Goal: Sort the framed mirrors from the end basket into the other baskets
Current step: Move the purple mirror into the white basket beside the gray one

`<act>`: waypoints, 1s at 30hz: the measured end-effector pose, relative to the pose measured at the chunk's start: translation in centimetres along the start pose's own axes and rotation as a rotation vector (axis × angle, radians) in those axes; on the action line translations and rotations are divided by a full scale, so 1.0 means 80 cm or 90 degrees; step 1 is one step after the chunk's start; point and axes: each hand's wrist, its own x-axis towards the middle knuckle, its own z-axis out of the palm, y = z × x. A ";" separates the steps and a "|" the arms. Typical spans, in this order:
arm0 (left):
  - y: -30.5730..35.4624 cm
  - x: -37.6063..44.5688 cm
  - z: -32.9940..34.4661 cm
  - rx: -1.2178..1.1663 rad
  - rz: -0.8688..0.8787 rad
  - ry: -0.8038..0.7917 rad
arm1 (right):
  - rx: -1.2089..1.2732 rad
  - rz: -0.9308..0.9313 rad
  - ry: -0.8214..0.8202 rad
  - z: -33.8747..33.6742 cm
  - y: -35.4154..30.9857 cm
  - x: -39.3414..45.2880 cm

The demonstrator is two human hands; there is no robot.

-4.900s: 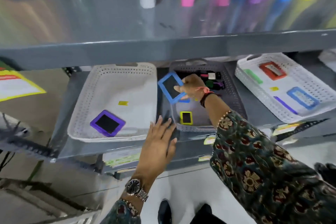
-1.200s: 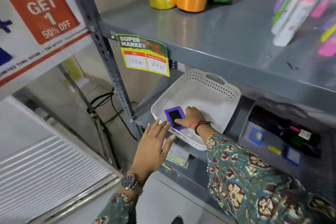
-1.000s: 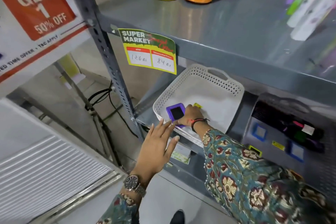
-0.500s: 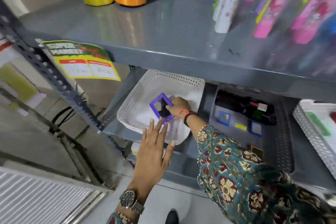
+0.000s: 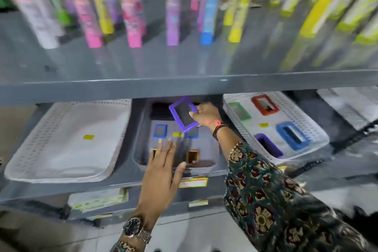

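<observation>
On the grey shelf (image 5: 184, 88), my right grip (image 5: 204, 115) pinches the purple framed mirror (image 5: 184, 114), tilted above the dark middle basket (image 5: 141, 139). My left grip (image 5: 161, 172) hovers open-fingered, nearer, below it.

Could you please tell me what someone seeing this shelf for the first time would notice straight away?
The eye goes first to the purple framed mirror, held tilted in the right hand above the grey middle basket. Next comes the left hand, fingers spread, in front of that basket's near edge. Then the contrast: the white left basket holds only a small yellow tag, while the white right basket carries red, green, blue and purple mirrors.
</observation>
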 end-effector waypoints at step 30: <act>0.100 0.025 0.138 0.142 -0.045 -0.073 | -0.171 0.185 -0.080 -0.140 0.357 0.012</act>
